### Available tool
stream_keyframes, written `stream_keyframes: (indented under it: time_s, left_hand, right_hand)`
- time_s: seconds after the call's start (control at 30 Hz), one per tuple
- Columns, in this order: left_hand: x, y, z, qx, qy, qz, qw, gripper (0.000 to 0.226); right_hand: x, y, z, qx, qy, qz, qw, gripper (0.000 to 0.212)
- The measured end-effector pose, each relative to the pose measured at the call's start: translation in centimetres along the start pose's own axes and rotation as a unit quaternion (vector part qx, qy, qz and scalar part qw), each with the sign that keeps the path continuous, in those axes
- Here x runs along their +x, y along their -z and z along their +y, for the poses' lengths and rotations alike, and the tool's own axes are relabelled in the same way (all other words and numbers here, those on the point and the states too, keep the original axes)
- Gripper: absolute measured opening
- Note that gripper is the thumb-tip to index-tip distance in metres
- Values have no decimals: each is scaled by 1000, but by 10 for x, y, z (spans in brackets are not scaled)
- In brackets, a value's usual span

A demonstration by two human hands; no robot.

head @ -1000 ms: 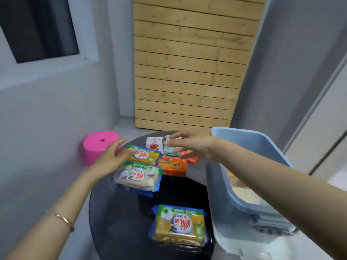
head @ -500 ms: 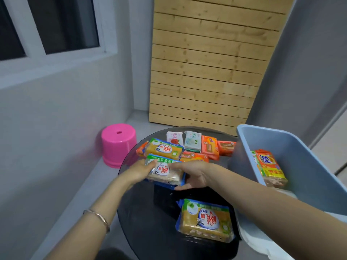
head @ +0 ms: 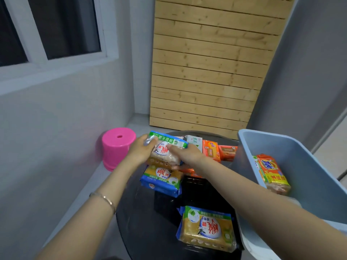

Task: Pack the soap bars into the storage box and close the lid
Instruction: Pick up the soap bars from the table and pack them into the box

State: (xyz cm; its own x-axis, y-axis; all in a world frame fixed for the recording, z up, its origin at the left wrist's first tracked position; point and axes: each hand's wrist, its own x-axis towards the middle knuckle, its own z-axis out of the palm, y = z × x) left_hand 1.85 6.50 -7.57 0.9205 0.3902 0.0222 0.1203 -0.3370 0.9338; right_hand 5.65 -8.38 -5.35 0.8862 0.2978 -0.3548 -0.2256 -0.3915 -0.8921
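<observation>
A white soap pack [head: 165, 151] in green and blue wrap is lifted above the round black table [head: 146, 222]. My left hand [head: 139, 152] grips its left end and my right hand [head: 185, 153] grips its right end. Below it lies a yellow soap pack [head: 162, 180], and another yellow pack [head: 206, 228] lies near the table's front. Small orange bars [head: 211, 150] and a white bar [head: 194, 140] sit at the back. The blue storage box [head: 309, 184] stands at the right with an orange Tide pack [head: 272, 172] inside. No lid can be told apart.
A pink plastic stool [head: 117, 147] stands on the floor left of the table. A wooden slat panel [head: 210, 68] leans against the back wall. Grey walls close in on the left and right, with a window at the upper left.
Both hands closed on the white soap pack and raised it off the yellow pack beneath. The camera view shifted slightly lower and closer.
</observation>
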Motion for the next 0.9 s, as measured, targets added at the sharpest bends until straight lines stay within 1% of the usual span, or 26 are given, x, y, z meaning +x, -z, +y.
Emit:
stream_keyframes:
  time_s: [0.03,0.07,0.1,0.13,0.23,0.27,0.37,0.47,0.57,0.6,0.7,0.77,0.8,0.87,0.9]
  left_hand:
    - [6,-1,-2,1,12,-21,1000,21]
    - [10,-3,-5,5,26,-49,998,21]
    - [14,-6,-10,8,42,-73,996,22]
    - [17,-8,-14,7,60,-92,994,23]
    - [23,-10,-22,-24,85,-103,991,22]
    - [24,-10,-22,-29,89,-99,991,23]
    - [20,-12,-21,-49,88,-79,992,24]
    - [13,-16,-9,-54,41,-58,996,27]
    - [10,-16,22,-121,-6,-6,993,33]
    - [9,-17,36,-154,-10,-4,988,33]
    - [1,-23,82,-199,4,-59,978,30]
    - [-9,-34,107,-206,12,-105,973,31]
    - [-15,-42,117,-212,13,-121,970,31]
    - [-26,-65,131,-209,13,-141,968,34]
    - [-32,-82,137,-197,14,-155,968,37]
  right_hand:
    - [8,-2,3,-97,5,27,995,60]
    - [14,-3,5,-183,-5,48,982,74]
    - [20,-4,9,-214,-31,49,975,81]
    - [23,-4,12,-213,-56,30,975,82]
    - [31,-4,13,-83,-82,1,993,66]
    - [33,-3,13,-61,-81,2,995,63]
    - [28,-2,14,-22,-82,2,996,55]
    - [17,6,15,0,-70,4,998,51]
    - [-3,27,2,35,-19,1,999,42]
    - [-13,38,-6,57,6,-7,998,37]
    - [-44,85,-28,67,83,-27,994,36]
    - [-64,123,-39,16,115,-42,992,44]
    - [-73,142,-42,-42,121,-43,991,51]
    - [-84,179,-43,-172,119,-20,978,66]
    - [-90,197,-42,-206,113,-20,972,70]
